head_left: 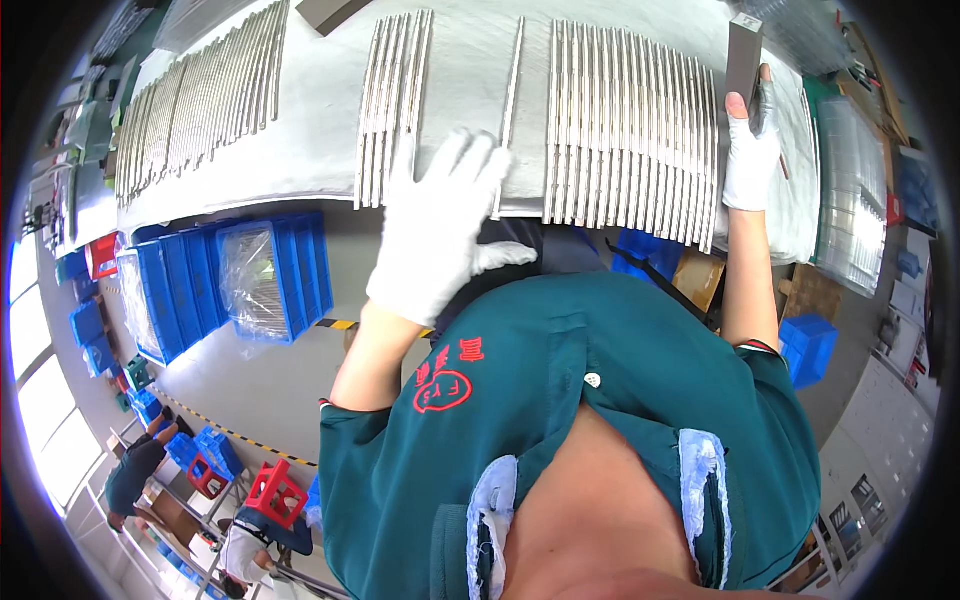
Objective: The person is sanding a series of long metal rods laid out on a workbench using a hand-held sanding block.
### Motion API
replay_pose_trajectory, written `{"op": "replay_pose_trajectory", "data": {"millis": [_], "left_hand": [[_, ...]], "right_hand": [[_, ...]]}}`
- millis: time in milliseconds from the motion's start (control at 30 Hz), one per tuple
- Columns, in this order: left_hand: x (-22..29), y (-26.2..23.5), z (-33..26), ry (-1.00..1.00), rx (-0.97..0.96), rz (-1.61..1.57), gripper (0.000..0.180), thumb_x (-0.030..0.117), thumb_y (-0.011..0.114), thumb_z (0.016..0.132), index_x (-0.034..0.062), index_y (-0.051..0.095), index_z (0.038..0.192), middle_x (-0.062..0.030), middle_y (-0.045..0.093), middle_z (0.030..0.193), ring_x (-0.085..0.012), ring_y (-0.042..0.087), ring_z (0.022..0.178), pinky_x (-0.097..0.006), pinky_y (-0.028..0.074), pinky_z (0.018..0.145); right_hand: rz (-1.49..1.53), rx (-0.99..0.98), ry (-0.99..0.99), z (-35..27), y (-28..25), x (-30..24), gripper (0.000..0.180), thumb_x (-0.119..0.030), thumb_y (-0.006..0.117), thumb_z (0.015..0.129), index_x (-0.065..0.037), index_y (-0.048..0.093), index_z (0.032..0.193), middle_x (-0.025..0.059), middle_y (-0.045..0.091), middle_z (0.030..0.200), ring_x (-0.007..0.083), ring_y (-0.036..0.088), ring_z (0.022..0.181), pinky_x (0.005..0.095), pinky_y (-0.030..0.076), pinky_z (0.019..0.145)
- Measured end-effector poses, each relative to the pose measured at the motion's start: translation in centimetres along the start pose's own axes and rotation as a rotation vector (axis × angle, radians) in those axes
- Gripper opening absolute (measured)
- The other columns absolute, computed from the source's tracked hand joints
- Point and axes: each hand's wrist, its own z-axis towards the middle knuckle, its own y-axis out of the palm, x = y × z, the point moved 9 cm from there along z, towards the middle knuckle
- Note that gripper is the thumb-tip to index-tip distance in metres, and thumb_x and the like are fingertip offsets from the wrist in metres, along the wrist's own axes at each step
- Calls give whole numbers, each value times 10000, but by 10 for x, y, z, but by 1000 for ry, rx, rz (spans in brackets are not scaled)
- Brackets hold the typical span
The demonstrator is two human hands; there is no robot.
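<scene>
My left hand (430,225), in a white glove, hovers over or rests on the near edge of the table with its fingers spread and nothing in them. Its fingertips overlap the near ends of a small group of metal rods (385,100) and lie close to a single metal rod (513,85); contact cannot be made out. My right hand (752,165), gloved with bare fingertips, grips the near end of a dark grey rectangular block (743,60). Just left of that hand lies a wide row of shiny metal rods (630,130), side by side.
More rods (205,95) lie in a row at the far left of the white-covered table (315,110). Another grey block (330,12) sits at the far edge. Blue crates (300,275) stand below left, clear plastic trays (850,190) at right. Two people (245,545) work in the background.
</scene>
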Motion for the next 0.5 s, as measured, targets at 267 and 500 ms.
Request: {"op": "replay_pose_trajectory", "data": {"millis": [267, 500], "left_hand": [[-89, -41, 27, -375, 306, 206, 1051, 784, 737, 696, -29, 585, 1343, -272, 663, 1068, -400, 660, 973, -452, 556, 830], [-89, -21, 48, -490, 249, 240, 810, 581, 762, 788, 35, 607, 1366, -264, 628, 1236, -421, 619, 1097, -478, 531, 940]], "right_hand": [[-26, -2, 12, 1, -2, 10, 735, -332, 690, 1000, -9, 373, 1579, 153, 529, 1511, 215, 514, 1344, 314, 346, 1153], [-9, -30, 29, 0, 1, 7, 772, -355, 686, 1001, 5, 339, 1588, 165, 497, 1534, 221, 495, 1359, 320, 333, 1163]]}}
